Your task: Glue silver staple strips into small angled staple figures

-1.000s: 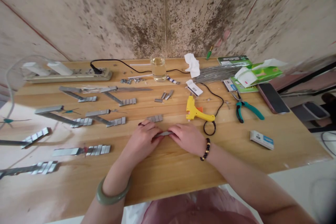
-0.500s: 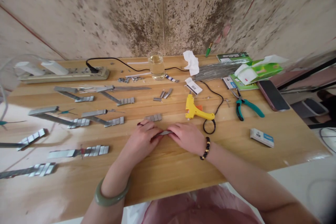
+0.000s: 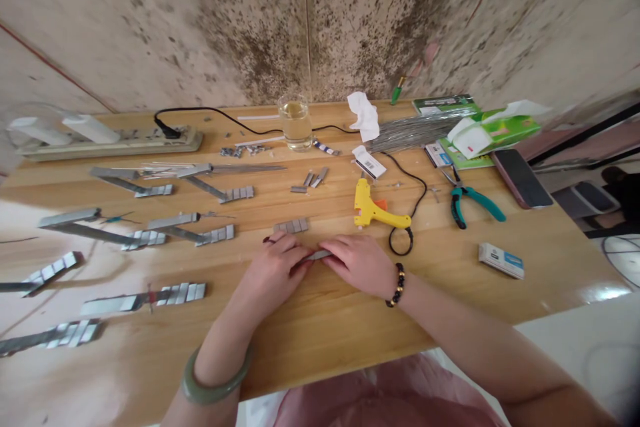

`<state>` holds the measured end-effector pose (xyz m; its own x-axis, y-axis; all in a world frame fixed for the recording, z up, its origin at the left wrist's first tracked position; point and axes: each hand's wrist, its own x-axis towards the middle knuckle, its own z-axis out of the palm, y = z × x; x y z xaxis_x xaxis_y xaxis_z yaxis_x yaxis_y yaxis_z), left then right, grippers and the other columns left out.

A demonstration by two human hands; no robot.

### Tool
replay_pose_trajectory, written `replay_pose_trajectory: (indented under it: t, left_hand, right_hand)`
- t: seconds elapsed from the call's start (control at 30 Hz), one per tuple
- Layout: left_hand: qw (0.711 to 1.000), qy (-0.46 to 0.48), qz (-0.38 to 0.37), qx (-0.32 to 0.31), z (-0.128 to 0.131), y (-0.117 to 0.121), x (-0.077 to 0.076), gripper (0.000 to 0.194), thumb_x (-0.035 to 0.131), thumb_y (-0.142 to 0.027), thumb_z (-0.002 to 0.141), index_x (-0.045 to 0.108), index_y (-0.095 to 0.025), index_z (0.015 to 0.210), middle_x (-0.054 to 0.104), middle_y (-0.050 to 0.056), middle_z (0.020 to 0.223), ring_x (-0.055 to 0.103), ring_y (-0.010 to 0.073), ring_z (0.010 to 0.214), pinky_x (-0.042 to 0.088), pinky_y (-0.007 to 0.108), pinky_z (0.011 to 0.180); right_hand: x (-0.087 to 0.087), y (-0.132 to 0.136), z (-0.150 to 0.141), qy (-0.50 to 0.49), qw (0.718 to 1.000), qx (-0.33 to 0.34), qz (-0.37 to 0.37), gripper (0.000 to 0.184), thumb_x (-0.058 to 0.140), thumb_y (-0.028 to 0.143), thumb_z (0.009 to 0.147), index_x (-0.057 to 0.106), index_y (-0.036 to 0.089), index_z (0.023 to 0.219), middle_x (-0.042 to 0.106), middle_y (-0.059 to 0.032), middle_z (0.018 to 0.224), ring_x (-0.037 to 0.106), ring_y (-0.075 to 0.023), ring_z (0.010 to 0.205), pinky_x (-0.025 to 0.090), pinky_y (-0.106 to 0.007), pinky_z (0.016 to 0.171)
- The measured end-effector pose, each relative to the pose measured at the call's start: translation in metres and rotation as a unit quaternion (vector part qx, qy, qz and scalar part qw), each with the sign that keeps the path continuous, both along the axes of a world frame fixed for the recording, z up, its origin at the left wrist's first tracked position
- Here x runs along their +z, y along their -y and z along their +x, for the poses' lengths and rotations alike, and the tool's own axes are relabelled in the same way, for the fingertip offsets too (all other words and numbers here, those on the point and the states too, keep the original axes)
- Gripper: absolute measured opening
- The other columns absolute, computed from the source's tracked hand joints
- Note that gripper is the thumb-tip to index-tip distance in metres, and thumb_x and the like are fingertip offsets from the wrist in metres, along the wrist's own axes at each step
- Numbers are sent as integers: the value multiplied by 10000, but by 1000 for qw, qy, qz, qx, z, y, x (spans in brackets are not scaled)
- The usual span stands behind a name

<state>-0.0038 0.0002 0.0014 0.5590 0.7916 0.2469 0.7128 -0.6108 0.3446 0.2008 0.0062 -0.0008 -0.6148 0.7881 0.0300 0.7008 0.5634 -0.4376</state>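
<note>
Between both hands is a short grey metal strip (image 3: pixel 319 255) that looks like a strip of staples, held low over the table. My left hand (image 3: pixel 277 270) pinches its left end, fingers closed. At the other end, my right hand (image 3: pixel 361 267) has its thumb and fingers closed on the strip. Much of it is hidden by my fingers. Just beyond my left hand lies a flat row of joined grey pieces (image 3: pixel 291 225). A few loose grey strips (image 3: pixel 319 178) lie farther back. To the right of them rests a yellow glue gun (image 3: pixel 383 215).
Several grey metal assemblies (image 3: pixel 185 292) spread over the left side. A power strip (image 3: pixel 115 143) and a glass of liquid (image 3: pixel 296 127) stand at the back. Rightward are wire rods (image 3: pixel 415 132), teal-handled pliers (image 3: pixel 480 201), a small box (image 3: pixel 501 261), a phone (image 3: pixel 523 178) and a tissue pack (image 3: pixel 510 133).
The view has shifted slightly, so objects at the left sit a little farther left. Both hands keep nearly the same grip on the strip.
</note>
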Motion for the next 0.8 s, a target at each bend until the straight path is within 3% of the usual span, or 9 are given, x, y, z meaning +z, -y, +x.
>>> replay_pose_trajectory:
  t: [0.4,0.8]
  left_hand:
    - [1000,5,-27,10,-3,7,-4,143,534,-151,874,651,-182,949,614,61,834,525,219,831,443,376,753]
    - [999,-6,-29,10,-2,9,-2,141,514,-142,871,634,-175,937,586,72,833,522,232,855,474,395,753]
  right_hand:
    - [-4,8,-1,-44,998,-43,-20,285,550,279,912,572,200,1185,679,-61,1092,632,-192,959,477,-320,820]
    - [-7,10,-7,-65,995,-70,-5,256,613,237,857,625,211,1112,699,-44,955,642,-170,843,491,-292,755]
